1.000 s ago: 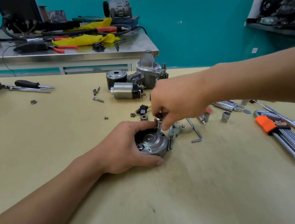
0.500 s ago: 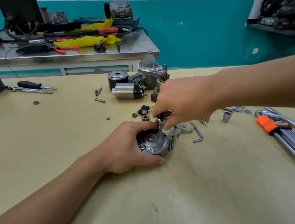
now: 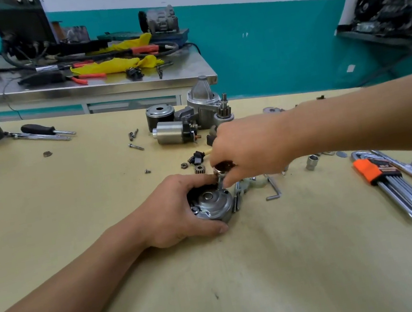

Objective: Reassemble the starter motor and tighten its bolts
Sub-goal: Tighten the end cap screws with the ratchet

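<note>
Gripping the round starter motor end cover [image 3: 212,205] from its left side, the left hand [image 3: 176,210] curls its fingers over the far rim and lays its thumb along the near edge, holding the part flat on the tan worktable [image 3: 247,272], near the middle. The right hand [image 3: 250,148] reaches in from the right with its fingers bunched and bent downward, pinching a small driver [image 3: 221,170] by its dark reddish knob. The short metal shaft stands nearly upright and its tip meets the cover's far right rim; the fastener under it is hidden. Just beyond the left fingers lies a small pinion gear [image 3: 199,169], and further back sit the solenoid [image 3: 170,133], a cylindrical field casing [image 3: 160,114] and the nose housing [image 3: 203,101], close together. A loose bolt [image 3: 135,146] lies to their left. Right of the cover are an L-shaped hex key [image 3: 274,188], a socket [image 3: 312,161] and a hex key set [image 3: 390,178] in an orange holder.
</note>
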`<state>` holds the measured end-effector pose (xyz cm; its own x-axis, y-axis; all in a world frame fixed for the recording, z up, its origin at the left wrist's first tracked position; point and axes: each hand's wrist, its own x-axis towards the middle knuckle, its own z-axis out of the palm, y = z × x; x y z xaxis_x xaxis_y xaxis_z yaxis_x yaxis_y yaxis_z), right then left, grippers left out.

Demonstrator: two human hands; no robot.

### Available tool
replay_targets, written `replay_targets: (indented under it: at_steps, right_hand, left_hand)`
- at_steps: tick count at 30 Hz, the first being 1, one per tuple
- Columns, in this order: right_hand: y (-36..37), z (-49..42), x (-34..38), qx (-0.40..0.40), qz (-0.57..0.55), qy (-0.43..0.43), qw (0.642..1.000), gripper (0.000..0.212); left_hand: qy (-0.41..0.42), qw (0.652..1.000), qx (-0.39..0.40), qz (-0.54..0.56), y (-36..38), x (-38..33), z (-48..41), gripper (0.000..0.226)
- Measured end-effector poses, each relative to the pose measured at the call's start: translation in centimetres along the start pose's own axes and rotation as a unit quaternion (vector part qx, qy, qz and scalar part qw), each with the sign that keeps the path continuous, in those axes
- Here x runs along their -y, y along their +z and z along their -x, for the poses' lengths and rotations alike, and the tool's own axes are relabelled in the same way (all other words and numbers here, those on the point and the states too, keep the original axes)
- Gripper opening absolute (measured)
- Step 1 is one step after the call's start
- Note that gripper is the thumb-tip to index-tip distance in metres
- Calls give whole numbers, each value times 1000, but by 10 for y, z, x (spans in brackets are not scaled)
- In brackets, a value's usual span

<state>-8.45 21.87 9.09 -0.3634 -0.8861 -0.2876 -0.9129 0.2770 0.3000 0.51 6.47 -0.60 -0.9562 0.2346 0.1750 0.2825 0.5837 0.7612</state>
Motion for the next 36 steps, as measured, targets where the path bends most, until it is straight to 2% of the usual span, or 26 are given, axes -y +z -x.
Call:
replay_targets:
  at_steps: [2, 4, 6, 8, 11, 13, 15, 18, 21, 25, 29, 36]
  right_hand:
    - [7, -3, 0, -2, -82, 58, 995, 42]
    - [9, -6, 2, 5, -102, 87, 991, 46]
    - [6, -6, 6, 12, -100, 101, 990, 49]
    - [6, -4, 8, 14, -51, 93, 994, 47]
    - [11, 2, 7, -8, 50, 46, 998, 35]
    - [13, 5, -1, -28, 139, -38, 989, 18]
    - [15, 6, -10, -38, 188, -107, 976, 26]
    - [15, 4, -15, -61, 176, -125, 975, 37]
    - [24, 0, -14, -67, 154, -82, 982, 43]
    - [35, 2, -6, -73, 90, 4, 993, 40]
    - [39, 8, 7, -121, 25, 64, 990, 35]
    - [31, 11, 20, -128, -11, 112, 985, 37]
  left_hand:
    - [6, 1000, 5, -1, 0, -1, 0, 53]
    - [9, 1000, 5, -2, 1, -2, 0, 52]
    - [4, 1000, 3, 4, 1, -2, 1, 52]
    - [4, 1000, 1, 4, 1, -2, 1, 52]
    - [-3, 1000, 1, 8, 1, -1, 0, 55]
    - [-12, 1000, 5, 11, -1, 0, -1, 61]
    - [-18, 1000, 10, 12, -2, 1, -2, 69]
    - [-25, 1000, 1, 16, -1, 4, -2, 76]
    - [-34, 998, -20, 40, 1, 7, -1, 77]
    - [-22, 998, -30, 52, 4, 10, -1, 75]
    - [-2, 998, -38, 42, 8, 7, -4, 65]
    - [11, 998, -59, 16, 12, 5, -4, 60]
